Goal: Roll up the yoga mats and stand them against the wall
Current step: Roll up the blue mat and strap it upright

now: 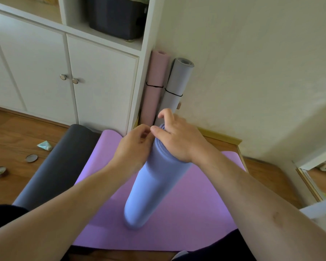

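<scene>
A rolled blue yoga mat (152, 185) stands tilted on end on a flat purple mat (196, 213). My right hand (177, 140) grips its top end, thumb and fingers around the rim. My left hand (134, 147) presses against the left side of the roll near the top, fingers curled. A dark grey mat (58, 162) lies flat beside the purple one. In the corner, a rolled pink mat (155, 85) and a rolled grey mat (174, 85), each tied with a black band, lean upright against the wall.
A white cabinet (73, 72) with knobbed doors stands at the left, a dark bin (117, 16) on its shelf. A small tube (44, 146) and two round lids (31, 158) lie on the wooden floor. A mirror frame (316, 191) leans at the right.
</scene>
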`<act>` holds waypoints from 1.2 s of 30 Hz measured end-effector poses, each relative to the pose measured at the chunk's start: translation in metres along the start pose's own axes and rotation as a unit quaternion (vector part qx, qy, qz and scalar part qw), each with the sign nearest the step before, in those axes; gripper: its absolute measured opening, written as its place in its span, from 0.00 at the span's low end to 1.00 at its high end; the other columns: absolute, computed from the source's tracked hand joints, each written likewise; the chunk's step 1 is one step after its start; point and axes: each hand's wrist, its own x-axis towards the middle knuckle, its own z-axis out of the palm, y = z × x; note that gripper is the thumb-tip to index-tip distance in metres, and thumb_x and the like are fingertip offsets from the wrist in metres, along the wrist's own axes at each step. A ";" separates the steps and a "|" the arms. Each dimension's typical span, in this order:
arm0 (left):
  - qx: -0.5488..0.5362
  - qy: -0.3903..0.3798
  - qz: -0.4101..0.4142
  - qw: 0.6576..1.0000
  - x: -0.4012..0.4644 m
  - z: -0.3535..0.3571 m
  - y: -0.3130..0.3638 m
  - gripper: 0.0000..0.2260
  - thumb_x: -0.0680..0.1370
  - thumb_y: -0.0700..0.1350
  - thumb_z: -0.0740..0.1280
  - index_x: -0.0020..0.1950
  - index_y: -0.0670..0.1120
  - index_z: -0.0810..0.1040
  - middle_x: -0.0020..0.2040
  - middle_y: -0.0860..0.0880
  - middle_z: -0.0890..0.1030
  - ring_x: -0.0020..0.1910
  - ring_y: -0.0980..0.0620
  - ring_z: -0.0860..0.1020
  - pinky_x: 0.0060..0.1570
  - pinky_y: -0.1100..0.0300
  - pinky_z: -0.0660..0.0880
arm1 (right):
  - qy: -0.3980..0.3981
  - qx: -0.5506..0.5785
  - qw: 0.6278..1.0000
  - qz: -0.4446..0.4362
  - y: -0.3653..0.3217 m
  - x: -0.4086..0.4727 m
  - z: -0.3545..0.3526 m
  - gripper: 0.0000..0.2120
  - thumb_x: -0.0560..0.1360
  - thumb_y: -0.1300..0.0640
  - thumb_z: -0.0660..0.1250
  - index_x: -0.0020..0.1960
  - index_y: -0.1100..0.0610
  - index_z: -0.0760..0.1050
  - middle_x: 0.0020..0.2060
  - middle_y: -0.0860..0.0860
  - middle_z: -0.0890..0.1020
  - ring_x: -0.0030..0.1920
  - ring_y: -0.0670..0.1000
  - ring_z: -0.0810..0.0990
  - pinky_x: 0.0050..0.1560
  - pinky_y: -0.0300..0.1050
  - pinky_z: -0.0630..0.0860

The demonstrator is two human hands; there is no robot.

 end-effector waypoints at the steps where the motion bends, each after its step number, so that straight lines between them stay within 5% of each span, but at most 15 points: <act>1: -0.016 -0.021 0.012 1.000 -0.002 -0.002 0.001 0.11 0.80 0.55 0.62 0.54 0.54 0.82 0.49 0.52 0.86 0.54 0.44 0.84 0.59 0.37 0.81 | 0.004 0.001 1.000 0.004 0.001 0.002 0.001 0.18 0.85 0.40 0.56 0.68 0.51 0.65 0.63 0.52 0.76 0.61 0.57 0.74 0.59 0.57 0.72; 4: -0.120 -0.180 0.034 0.976 -0.011 -0.011 0.002 0.20 0.77 0.43 0.64 0.68 0.55 0.78 0.64 0.53 0.83 0.67 0.51 0.79 0.70 0.46 0.74 | 0.013 0.014 1.000 0.012 0.003 0.006 0.002 0.20 0.85 0.41 0.56 0.74 0.47 0.63 0.67 0.52 0.73 0.65 0.56 0.73 0.60 0.55 0.70; 6: -0.068 -0.258 0.054 0.962 -0.017 -0.012 0.003 0.33 0.73 0.43 0.74 0.75 0.60 0.67 0.69 0.58 0.79 0.69 0.59 0.76 0.70 0.53 0.75 | 0.011 0.030 0.999 0.015 0.002 0.009 0.001 0.20 0.85 0.41 0.57 0.76 0.44 0.63 0.68 0.50 0.72 0.66 0.55 0.73 0.63 0.55 0.70; 8: 0.027 -0.206 0.080 0.975 -0.020 0.001 -0.002 0.49 0.66 0.48 0.85 0.77 0.63 0.58 0.69 0.63 0.75 0.68 0.65 0.75 0.66 0.60 0.77 | 0.012 0.065 0.998 0.010 -0.002 0.012 0.000 0.20 0.85 0.42 0.59 0.75 0.44 0.66 0.67 0.48 0.73 0.66 0.53 0.74 0.66 0.55 0.70; 10: 0.038 -0.095 0.087 0.991 -0.020 0.014 -0.006 0.54 0.59 0.53 0.89 0.76 0.62 0.60 0.66 0.64 0.76 0.65 0.64 0.77 0.61 0.60 0.79 | 0.022 0.147 0.989 -0.003 -0.002 0.014 -0.001 0.17 0.84 0.46 0.62 0.72 0.45 0.70 0.62 0.47 0.76 0.62 0.51 0.77 0.67 0.54 0.72; 12: -0.005 -0.036 0.093 0.995 -0.018 0.020 -0.011 0.50 0.58 0.51 0.88 0.73 0.63 0.65 0.62 0.62 0.79 0.61 0.62 0.80 0.57 0.58 0.80 | 0.050 0.284 0.958 0.008 0.002 0.014 -0.007 0.16 0.82 0.49 0.65 0.69 0.48 0.76 0.58 0.48 0.81 0.59 0.50 0.81 0.65 0.51 0.76; 16: -0.038 -0.017 0.113 0.993 -0.016 0.023 -0.008 0.40 0.62 0.42 0.87 0.67 0.61 0.71 0.57 0.63 0.83 0.56 0.62 0.81 0.49 0.67 0.78 | 0.108 0.531 0.838 0.068 0.028 0.012 -0.030 0.21 0.72 0.52 0.66 0.64 0.54 0.80 0.57 0.54 0.85 0.59 0.56 0.87 0.59 0.48 0.80; 20: -0.062 -0.036 0.125 0.990 -0.007 0.028 0.004 0.39 0.63 0.40 0.86 0.68 0.59 0.73 0.58 0.59 0.84 0.57 0.58 0.83 0.50 0.64 0.81 | 0.005 0.350 0.937 0.023 0.049 -0.007 -0.058 0.28 0.74 0.44 0.72 0.73 0.42 0.76 0.69 0.43 0.78 0.68 0.42 0.79 0.69 0.42 0.73; 23: -0.058 -0.063 0.115 0.990 -0.001 0.034 0.003 0.42 0.62 0.41 0.87 0.70 0.59 0.71 0.58 0.60 0.84 0.57 0.59 0.83 0.49 0.62 0.82 | -0.142 0.117 0.983 -0.018 0.052 -0.020 -0.057 0.52 0.68 0.41 0.83 0.83 0.35 0.56 0.75 0.35 0.65 0.75 0.38 0.66 0.73 0.40 0.67; 25: -0.037 -0.089 0.112 0.989 0.000 0.039 -0.001 0.47 0.60 0.41 0.89 0.74 0.58 0.69 0.60 0.61 0.83 0.59 0.59 0.82 0.52 0.62 0.82 | -0.153 0.005 0.988 -0.013 0.054 -0.024 -0.043 0.61 0.62 0.37 0.84 0.83 0.31 0.49 0.74 0.35 0.59 0.77 0.42 0.61 0.75 0.46 0.67; 36: 0.022 -0.130 0.126 0.983 -0.007 0.067 0.002 0.51 0.57 0.46 0.90 0.73 0.57 0.66 0.62 0.61 0.79 0.61 0.60 0.80 0.52 0.62 0.80 | 0.068 0.154 0.986 -0.009 0.095 -0.063 -0.037 0.41 0.55 0.50 0.90 0.66 0.41 0.78 0.58 0.38 0.82 0.59 0.40 0.81 0.60 0.45 0.79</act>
